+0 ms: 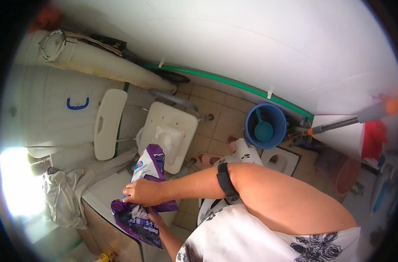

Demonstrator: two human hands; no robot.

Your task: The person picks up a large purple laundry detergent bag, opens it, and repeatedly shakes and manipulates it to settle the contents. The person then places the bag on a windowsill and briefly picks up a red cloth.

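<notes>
A large purple and white plastic bag (151, 159) is bent in the middle in front of me, left of centre. One end points up toward a white chair seat, and the other, dark purple end hangs lower. My right hand (144, 192) reaches across from the right and is closed on the bag's middle, fingers bunched in the plastic. Just below it, my left hand (155, 217) grips the bag from beneath. Its thumb side shows, while its other fingers are hidden by the bag. Whether the bag is sealed or torn cannot be made out.
A white chair seat (186, 126) with a separate backrest (108, 124) stands beyond the bag. Right of it are a blue bucket (275, 143) holding a teal dipper (263, 132), and a squat toilet (278, 160). A white-topped counter (100, 192) and draped grey cloth (67, 196) lie left.
</notes>
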